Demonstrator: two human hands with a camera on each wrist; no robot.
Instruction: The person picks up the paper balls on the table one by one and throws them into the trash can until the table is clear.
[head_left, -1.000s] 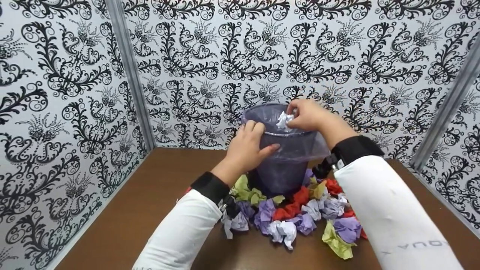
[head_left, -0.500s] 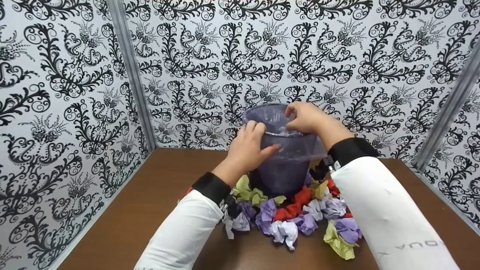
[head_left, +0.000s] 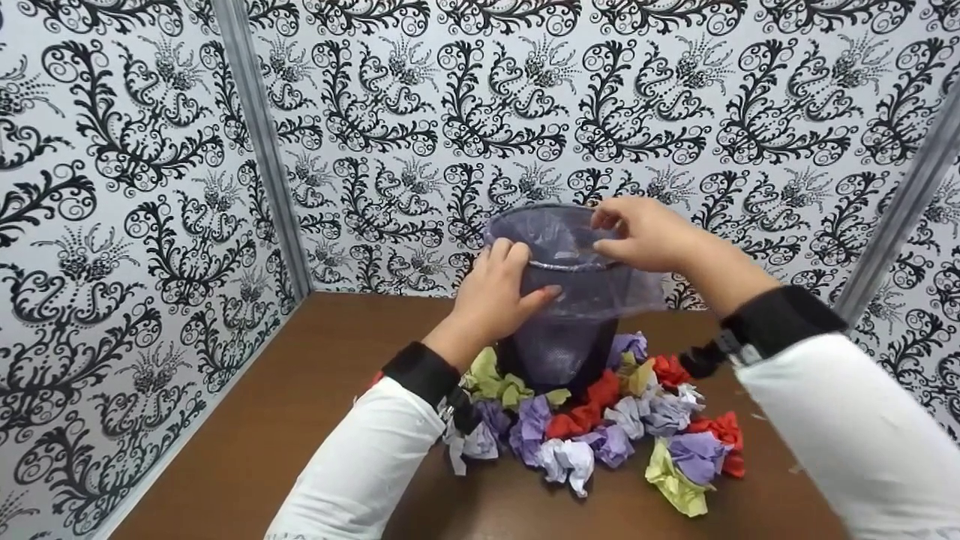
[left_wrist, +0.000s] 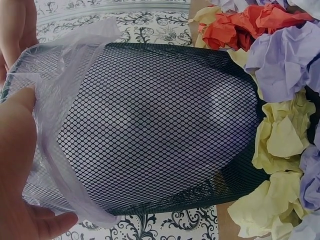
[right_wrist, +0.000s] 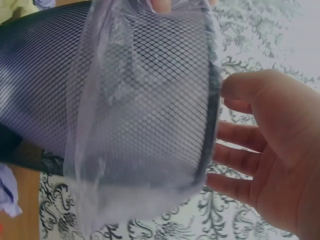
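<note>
The right hand (head_left: pixel 649 234) hangs just above the far-right edge of the mesh bin's (head_left: pixel 564 319) mouth, fingers relaxed and apart, nothing in them; the right wrist view shows the open palm (right_wrist: pixel 280 150) just beside the rim, not gripping it. The left hand (head_left: pixel 499 289) is the one actually on the bin, fingers curled over the near-left rim with the thumb pressing the clear plastic liner (head_left: pixel 637 296) against the mesh wall. So the left hand is the nearer one, touching, while the right is close but apart.

The bin stands upright in the middle of the brown table (head_left: pixel 285 420), near the back wall, long axis vertical, mouth up. From the right hand the opening lies down and slightly left. The paper balls (head_left: pixel 600 427) lie around the foot of the bin on the near side, so below and toward the person from both hands.

Counts: one bin, one liner, two hands. The crumpled balls are heaped and overlapping, so an exact number can't be told, roughly a dozen-plus: several purple, a few red, a few yellow-green, a couple white.
</note>
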